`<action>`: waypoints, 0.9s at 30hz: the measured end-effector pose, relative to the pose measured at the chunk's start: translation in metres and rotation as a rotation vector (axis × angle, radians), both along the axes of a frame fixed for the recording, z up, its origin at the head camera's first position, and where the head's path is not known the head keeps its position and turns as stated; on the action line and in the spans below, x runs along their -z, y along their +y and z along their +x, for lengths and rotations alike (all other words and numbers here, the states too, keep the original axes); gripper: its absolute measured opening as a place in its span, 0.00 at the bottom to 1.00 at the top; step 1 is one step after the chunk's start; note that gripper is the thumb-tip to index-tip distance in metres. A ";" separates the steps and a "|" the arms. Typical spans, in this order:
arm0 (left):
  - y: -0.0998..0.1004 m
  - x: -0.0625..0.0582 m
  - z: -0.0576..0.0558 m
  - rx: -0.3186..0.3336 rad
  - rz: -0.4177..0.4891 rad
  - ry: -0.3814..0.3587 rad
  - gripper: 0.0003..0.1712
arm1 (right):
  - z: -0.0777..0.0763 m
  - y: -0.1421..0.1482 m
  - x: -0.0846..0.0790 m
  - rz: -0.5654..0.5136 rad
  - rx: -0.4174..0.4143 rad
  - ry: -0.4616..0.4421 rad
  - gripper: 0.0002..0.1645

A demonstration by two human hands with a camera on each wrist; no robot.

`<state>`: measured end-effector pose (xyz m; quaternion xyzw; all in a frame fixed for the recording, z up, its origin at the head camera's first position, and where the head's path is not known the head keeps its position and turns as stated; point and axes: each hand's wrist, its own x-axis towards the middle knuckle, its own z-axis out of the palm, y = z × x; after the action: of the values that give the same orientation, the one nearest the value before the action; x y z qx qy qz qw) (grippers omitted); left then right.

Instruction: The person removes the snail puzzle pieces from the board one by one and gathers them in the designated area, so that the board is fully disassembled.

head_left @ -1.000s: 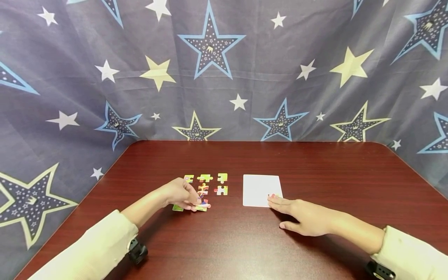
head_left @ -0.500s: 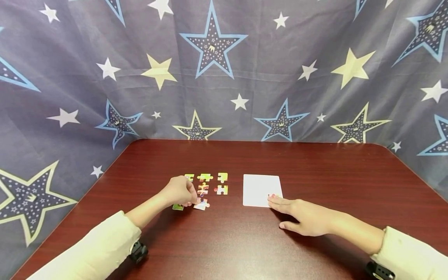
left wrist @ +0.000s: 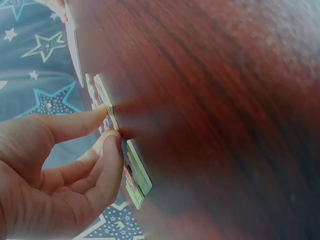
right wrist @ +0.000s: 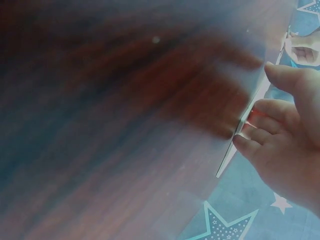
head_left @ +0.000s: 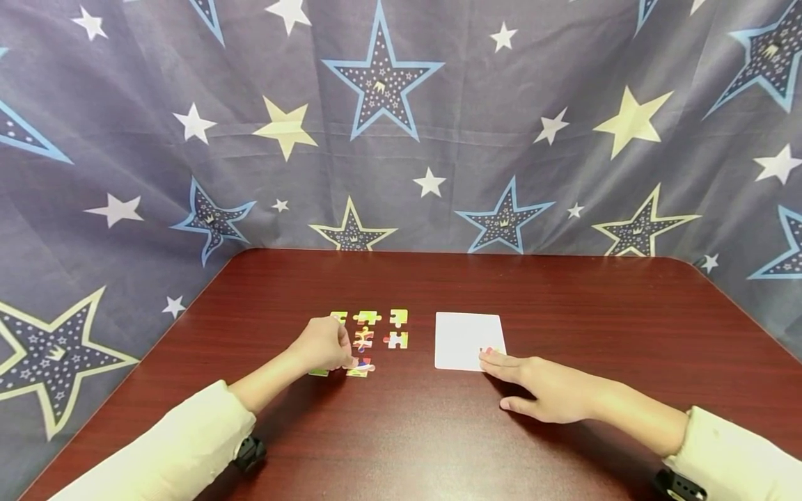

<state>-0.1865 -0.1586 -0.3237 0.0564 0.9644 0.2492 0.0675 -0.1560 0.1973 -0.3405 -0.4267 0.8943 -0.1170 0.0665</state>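
My left hand (head_left: 322, 342) pinches a colourful jigsaw piece (head_left: 360, 369) in the front row of a loose group at the table's left. In the left wrist view thumb and fingertips meet on the edge of this jigsaw piece (left wrist: 103, 90), close to the tabletop. A green puzzle piece (left wrist: 140, 167) lies beside the fingers, partly covered by the hand in the head view. My right hand (head_left: 551, 391) lies with straight fingers, their tips on the near right corner of a white square board (head_left: 466, 337). Something small and reddish shows at those fingertips, too small to make out.
Several other puzzle pieces, such as a yellow-green corner one (head_left: 398, 317) and a white-and-red one (head_left: 397, 340), lie apart in rows between hand and board. A dark red wooden table (head_left: 564, 299) reaches back to a star-patterned curtain (head_left: 401, 160).
The pinched jigsaw piece has shifted and turned slightly in my left fingers, which have moved a little to and fro. My right hand and the board have stayed put.
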 end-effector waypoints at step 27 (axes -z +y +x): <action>0.072 -0.006 -0.017 0.312 0.151 0.186 0.16 | 0.000 -0.001 -0.002 -0.007 -0.013 0.009 0.33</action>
<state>-0.2035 -0.0870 -0.3181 0.2331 0.9247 0.3009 0.0116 -0.1561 0.1961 -0.3381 -0.4332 0.8914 -0.1178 0.0619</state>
